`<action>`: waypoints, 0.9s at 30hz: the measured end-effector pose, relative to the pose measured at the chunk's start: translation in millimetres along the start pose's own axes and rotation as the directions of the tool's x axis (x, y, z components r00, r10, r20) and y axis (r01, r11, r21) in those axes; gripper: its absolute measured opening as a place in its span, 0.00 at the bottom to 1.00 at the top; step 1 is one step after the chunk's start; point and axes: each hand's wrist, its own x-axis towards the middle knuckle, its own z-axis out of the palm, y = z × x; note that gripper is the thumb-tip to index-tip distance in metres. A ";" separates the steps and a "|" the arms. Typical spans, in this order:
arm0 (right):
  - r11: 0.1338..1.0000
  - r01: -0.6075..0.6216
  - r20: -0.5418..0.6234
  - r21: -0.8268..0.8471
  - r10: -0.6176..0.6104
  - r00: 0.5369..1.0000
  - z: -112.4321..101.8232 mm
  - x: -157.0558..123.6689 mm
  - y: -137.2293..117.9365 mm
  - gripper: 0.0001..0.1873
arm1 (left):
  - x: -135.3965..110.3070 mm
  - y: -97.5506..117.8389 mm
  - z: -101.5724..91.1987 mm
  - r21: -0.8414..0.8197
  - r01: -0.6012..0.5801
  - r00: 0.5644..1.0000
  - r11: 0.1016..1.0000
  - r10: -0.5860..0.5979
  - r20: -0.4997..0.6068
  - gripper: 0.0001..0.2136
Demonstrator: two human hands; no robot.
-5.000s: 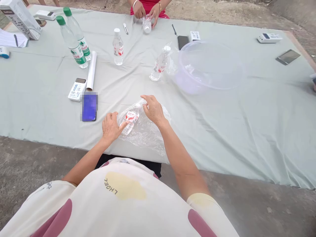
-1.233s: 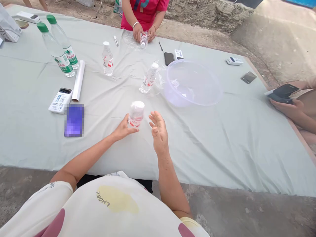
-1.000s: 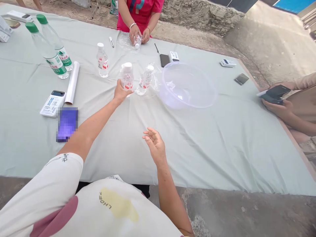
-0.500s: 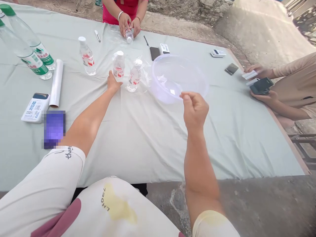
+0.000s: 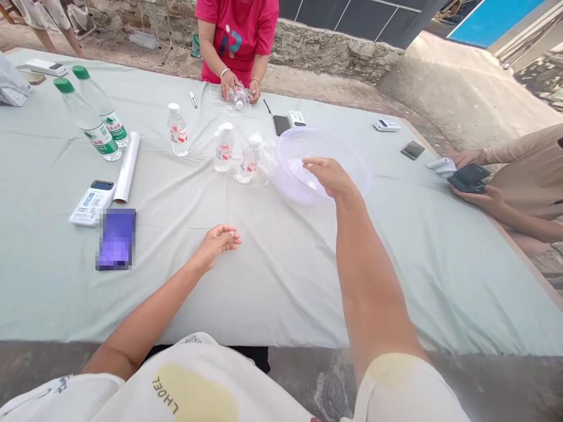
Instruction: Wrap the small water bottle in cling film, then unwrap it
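Over the round translucent-purple plastic basin (image 5: 290,184): right hand (image 5: 329,174), grip unclear. Left hand (image 5: 217,242) loose, empty. Basin's likely light, flexy; hold by rim.

The white shirt (image 5: 250,390) bears a yellow patch (image 5: 193,395).

Lilac see-through basin (image 5: 291,189), upright, opening under right fingers (image 5: 313,162); three small white-capped bottles (image 5: 224,151), labels red-marked, standing beyond left fingers (image 5: 226,228).

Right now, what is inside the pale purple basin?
Inside the pale purple basin, something crumpled, perhaps clear plastic, shows toward the left, near a small white patch I cannot identify. The right hand covers part of the interior; what lies behind it is hidden.
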 end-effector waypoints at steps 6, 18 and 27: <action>0.741 0.151 0.128 0.654 -0.305 0.944 55.6 -165.4 -5.9 0.18 | -16.1 -16.3 21.0 -0.331 0.291 0.937 0.898 -0.198 0.287 0.20; 0.323 -0.202 0.176 0.924 0.108 0.978 143.7 -292.6 61.1 0.22 | -33.9 -25.8 -4.3 -0.394 0.194 0.976 0.898 -0.139 0.166 0.14; 0.696 -0.420 -0.001 0.582 0.517 0.856 99.7 -302.7 68.9 0.22 | -70.6 -13.9 -60.2 -0.067 -0.013 0.943 0.998 -0.010 -0.332 0.10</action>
